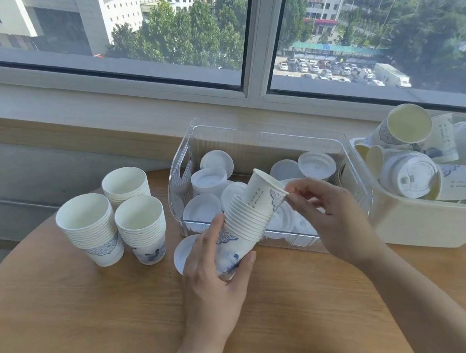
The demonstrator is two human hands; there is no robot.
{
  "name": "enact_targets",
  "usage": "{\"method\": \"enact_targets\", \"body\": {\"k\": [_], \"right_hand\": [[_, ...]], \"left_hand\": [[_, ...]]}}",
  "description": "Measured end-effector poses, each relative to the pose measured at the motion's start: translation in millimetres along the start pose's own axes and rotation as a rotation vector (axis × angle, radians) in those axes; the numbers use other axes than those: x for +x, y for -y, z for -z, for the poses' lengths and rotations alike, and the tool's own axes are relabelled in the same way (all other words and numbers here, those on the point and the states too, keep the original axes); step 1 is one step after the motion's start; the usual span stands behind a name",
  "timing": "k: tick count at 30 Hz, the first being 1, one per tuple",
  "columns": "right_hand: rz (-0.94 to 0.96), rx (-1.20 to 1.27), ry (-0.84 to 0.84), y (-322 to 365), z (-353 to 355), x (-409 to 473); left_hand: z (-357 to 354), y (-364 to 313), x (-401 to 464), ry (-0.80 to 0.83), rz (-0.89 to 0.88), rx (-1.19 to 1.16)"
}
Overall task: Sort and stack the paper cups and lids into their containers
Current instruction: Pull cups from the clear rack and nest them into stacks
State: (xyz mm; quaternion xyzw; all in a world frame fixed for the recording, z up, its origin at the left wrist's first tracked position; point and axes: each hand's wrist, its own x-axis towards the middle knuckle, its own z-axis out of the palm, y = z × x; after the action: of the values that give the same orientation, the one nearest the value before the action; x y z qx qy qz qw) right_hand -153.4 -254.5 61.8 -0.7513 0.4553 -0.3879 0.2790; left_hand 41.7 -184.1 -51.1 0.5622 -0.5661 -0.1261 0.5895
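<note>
Left hand [211, 270] wraps cup stack [239, 228]; right hand [327, 211] pinches, apparently, top cup [263, 191] rim. Light, crushable paper: grip rims gently.

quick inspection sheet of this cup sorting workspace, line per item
surface: round wooden table, set against a window sill.
job's things: three cup stacks standing at left; clear bin holding white lids; one loose lid on the table before it; cream bin at right with jumbled cups and lids.
clutter: nothing seen.
grippers: left hand grips a tilted held stack; right hand pinches the rim of the single cup entering it.
cables: nothing seen.
surroundings: window overlooking buildings, trees and a car park.
</note>
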Motion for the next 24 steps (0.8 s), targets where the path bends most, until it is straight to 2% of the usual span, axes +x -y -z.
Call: {"method": "enact_targets", "body": {"k": [4, 7, 13, 15, 20, 24], "right_hand": [[0.01, -0.063, 0.125, 1.4, -4.3, -7.9], [0.031, -0.053, 0.112, 7.9, -5.4, -10.1], [-0.112, 0.269, 0.209, 27.7, -31.3, -19.2], [-0.137, 0.393, 0.19, 33.7, -44.1, -26.9], [-0.083, 0.53, 0.129, 55.1, -74.6, -39.5], [-0.047, 0.552, 0.099, 62.5, -111.4, -57.5]], "left_hand": [[-0.1, -3.8, -1.2, 0.016, -0.03, -0.019], [2.6, -6.1, -2.2, 0.014, -0.023, -0.019], [12.5, -15.6, -13.8, -0.025, -0.069, -0.011], [19.8, -20.0, -18.6, -0.06, -0.078, 0.028], [47.1, -23.9, -32.1, -0.128, 0.001, 0.103], [73.3, -17.7, -47.3, -0.124, 0.122, 0.158]]}}
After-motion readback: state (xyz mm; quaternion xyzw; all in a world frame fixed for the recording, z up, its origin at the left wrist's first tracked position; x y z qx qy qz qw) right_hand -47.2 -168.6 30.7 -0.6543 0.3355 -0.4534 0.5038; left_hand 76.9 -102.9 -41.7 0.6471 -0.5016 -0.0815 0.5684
